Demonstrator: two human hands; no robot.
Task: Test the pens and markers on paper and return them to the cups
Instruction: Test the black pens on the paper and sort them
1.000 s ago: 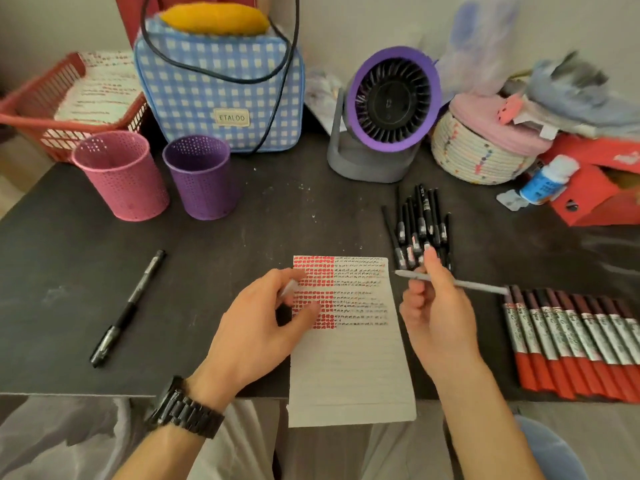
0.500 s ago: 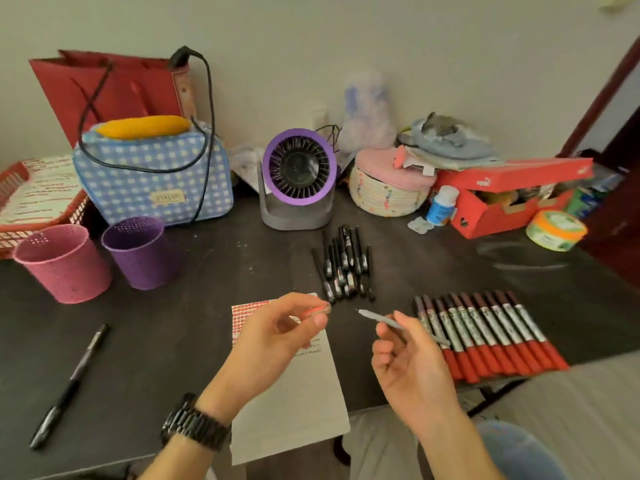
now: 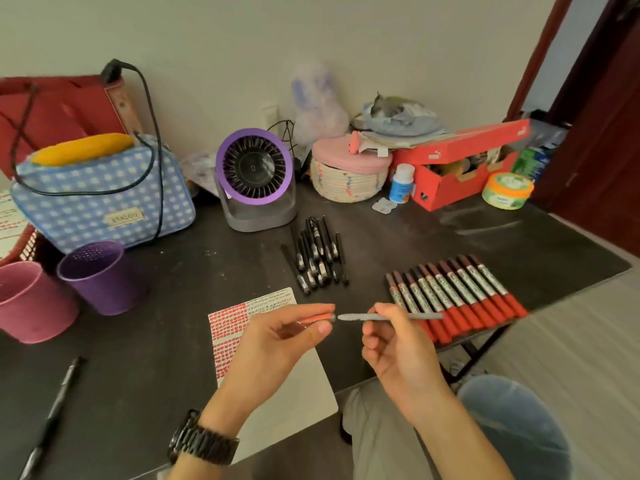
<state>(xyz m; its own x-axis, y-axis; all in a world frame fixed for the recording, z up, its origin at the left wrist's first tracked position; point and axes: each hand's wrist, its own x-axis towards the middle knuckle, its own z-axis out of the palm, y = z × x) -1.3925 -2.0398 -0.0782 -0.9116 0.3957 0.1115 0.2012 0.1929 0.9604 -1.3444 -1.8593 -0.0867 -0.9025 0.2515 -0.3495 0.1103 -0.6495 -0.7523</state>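
Observation:
My right hand (image 3: 391, 344) pinches a thin grey pen (image 3: 388, 317), held level with its tip pointing left. My left hand (image 3: 273, 344) pinches its orange-red cap (image 3: 317, 318), the cap's open end almost touching the pen tip. Both hover above the sheet of paper (image 3: 294, 386), which carries red and black test marks in its upper part. A pink cup (image 3: 31, 303) and a purple cup (image 3: 100, 275) stand at the left. Several black pens (image 3: 317, 254) lie in a heap and several red markers (image 3: 457, 296) lie in a row.
One black pen (image 3: 52, 420) lies alone at the front left. At the back stand a blue checked bag (image 3: 104, 195), a purple fan (image 3: 256, 178), a woven basket (image 3: 346, 178), a red shoebox (image 3: 460, 168) and a green tub (image 3: 507, 190). The table's edge runs close behind the markers.
The view swung up and right. My left hand rose off the paper with the cap and came to meet the pen tip; my right hand tilted the pen level.

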